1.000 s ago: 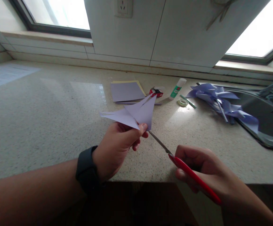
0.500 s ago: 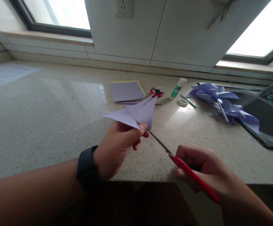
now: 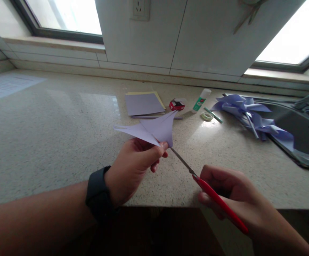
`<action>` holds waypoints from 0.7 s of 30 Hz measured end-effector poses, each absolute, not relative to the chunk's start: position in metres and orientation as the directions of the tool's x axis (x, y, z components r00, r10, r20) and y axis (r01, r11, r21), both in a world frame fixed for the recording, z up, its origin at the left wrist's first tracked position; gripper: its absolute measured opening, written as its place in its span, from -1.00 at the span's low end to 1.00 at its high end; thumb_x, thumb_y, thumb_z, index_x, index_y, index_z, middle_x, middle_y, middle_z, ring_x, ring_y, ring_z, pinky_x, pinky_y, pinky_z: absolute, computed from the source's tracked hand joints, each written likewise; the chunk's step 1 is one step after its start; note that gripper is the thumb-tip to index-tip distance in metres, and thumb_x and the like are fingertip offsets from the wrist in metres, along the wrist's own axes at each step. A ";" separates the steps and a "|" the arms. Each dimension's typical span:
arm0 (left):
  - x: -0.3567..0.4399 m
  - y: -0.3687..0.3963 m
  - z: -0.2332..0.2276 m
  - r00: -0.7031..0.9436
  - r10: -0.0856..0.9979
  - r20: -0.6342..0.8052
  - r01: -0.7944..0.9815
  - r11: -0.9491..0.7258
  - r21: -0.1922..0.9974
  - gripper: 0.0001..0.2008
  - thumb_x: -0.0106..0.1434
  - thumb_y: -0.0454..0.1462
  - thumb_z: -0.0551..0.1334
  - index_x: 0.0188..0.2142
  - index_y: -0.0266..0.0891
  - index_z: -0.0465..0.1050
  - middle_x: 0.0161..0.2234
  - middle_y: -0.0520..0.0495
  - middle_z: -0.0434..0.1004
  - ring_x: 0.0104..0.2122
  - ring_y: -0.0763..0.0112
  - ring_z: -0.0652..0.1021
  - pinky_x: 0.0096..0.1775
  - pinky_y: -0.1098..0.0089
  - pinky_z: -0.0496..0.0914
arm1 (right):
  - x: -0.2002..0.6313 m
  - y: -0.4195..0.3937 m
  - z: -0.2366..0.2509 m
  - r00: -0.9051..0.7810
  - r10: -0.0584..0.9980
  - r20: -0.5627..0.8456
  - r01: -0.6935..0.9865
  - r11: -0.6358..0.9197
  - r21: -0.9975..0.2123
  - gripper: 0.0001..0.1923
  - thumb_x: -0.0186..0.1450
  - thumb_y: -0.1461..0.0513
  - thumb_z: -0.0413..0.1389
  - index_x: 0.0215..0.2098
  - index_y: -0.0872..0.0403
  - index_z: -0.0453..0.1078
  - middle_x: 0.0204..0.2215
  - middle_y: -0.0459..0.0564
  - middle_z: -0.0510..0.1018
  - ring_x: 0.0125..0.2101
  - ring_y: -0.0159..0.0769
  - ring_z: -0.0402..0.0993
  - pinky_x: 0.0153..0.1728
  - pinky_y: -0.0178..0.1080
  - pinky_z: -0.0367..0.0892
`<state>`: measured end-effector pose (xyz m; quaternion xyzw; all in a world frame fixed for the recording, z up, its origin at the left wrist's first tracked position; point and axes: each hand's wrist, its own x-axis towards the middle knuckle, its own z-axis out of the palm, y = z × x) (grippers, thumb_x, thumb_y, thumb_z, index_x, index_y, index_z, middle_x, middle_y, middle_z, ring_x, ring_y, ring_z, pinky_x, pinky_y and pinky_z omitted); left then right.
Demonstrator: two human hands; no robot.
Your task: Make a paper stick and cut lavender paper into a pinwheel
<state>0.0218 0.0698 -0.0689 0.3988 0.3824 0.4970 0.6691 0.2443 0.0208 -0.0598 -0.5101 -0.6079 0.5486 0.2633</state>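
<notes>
Pinched between the thumb and fingers of my left hand (image 3: 141, 156) is a piece of lilac paper (image 3: 160, 128), slit and flaring into pointed flaps, held above the counter. My right hand (image 3: 231, 185) is closed around the red handles of a pair of scissors (image 3: 217, 199). The scissors' blades point up and left, and their tips reach the paper's lower corner beside my left thumb. Whether the tips touch the paper or lie behind it, I cannot tell. My right fingers partly hide the handles.
Behind the paper lie a stack of lilac and yellow sheets (image 3: 145, 104), a small red box (image 3: 177, 104), a glue stick (image 3: 201, 100), a tape roll (image 3: 207, 116) and a green stick (image 3: 213, 115). Lilac paper pinwheels (image 3: 246, 110) rest at the sink's (image 3: 301, 133) edge. A printed sheet (image 3: 7, 85) lies far left.
The paper's upper right point has dipped slightly, uncovering more of the red box. Both hands and the scissors have barely shifted.
</notes>
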 end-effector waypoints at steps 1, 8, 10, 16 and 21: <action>0.022 0.070 -0.068 0.206 0.971 -0.121 -0.366 0.191 0.911 -0.85 0.21 -0.25 0.41 -0.39 -0.28 0.53 -0.49 0.05 0.52 -0.60 0.65 0.36 -0.58 0.61 0.23 | 0.243 0.020 -0.060 -0.338 0.915 -0.219 0.337 -0.100 -0.936 -0.63 0.28 0.02 0.26 -0.49 0.06 0.30 -0.61 -0.20 0.28 -0.62 -0.48 0.14 -0.68 -0.39 0.04; 0.024 0.068 -0.067 0.159 0.977 -0.144 -0.415 0.198 0.888 -0.83 0.21 -0.23 0.42 -0.40 -0.28 0.54 -0.51 0.06 0.51 -0.60 0.66 0.34 -0.56 0.60 0.20 | 0.230 0.005 -0.072 -0.202 0.978 -0.051 0.511 0.061 -0.857 -0.63 0.32 0.01 0.21 -0.49 0.03 0.26 -0.64 -0.18 0.33 -0.61 -0.43 0.18 -0.64 -0.36 0.12; 0.023 0.068 -0.067 0.151 0.977 -0.150 -0.424 0.201 0.883 -0.83 0.21 -0.22 0.43 -0.41 -0.27 0.55 -0.51 0.07 0.51 -0.60 0.67 0.33 -0.55 0.60 0.20 | 0.224 0.001 -0.077 -0.183 0.983 0.028 0.539 0.124 -0.833 -0.64 0.34 0.02 0.20 -0.48 0.02 0.25 -0.66 -0.20 0.33 -0.64 -0.43 0.18 -0.65 -0.37 0.13; 0.022 0.067 -0.069 0.141 0.975 -0.169 -0.437 0.215 0.874 -0.82 0.20 -0.21 0.44 -0.43 -0.25 0.56 -0.51 0.08 0.51 -0.60 0.67 0.32 -0.54 0.59 0.19 | 0.210 -0.001 -0.083 -0.185 0.964 0.189 0.576 0.262 -0.774 -0.66 0.33 0.07 0.22 -0.49 0.01 0.25 -0.68 -0.21 0.33 -0.69 -0.46 0.20 -0.70 -0.40 0.13; 0.023 0.069 -0.068 0.148 0.973 -0.175 -0.450 0.223 0.865 -0.84 0.21 -0.22 0.44 -0.42 -0.25 0.56 -0.51 0.08 0.52 -0.60 0.67 0.32 -0.54 0.59 0.19 | 0.208 0.000 -0.084 -0.165 0.962 0.217 0.597 0.272 -0.755 -0.65 0.32 0.06 0.23 -0.50 0.01 0.24 -0.70 -0.23 0.32 -0.70 -0.47 0.17 -0.72 -0.41 0.12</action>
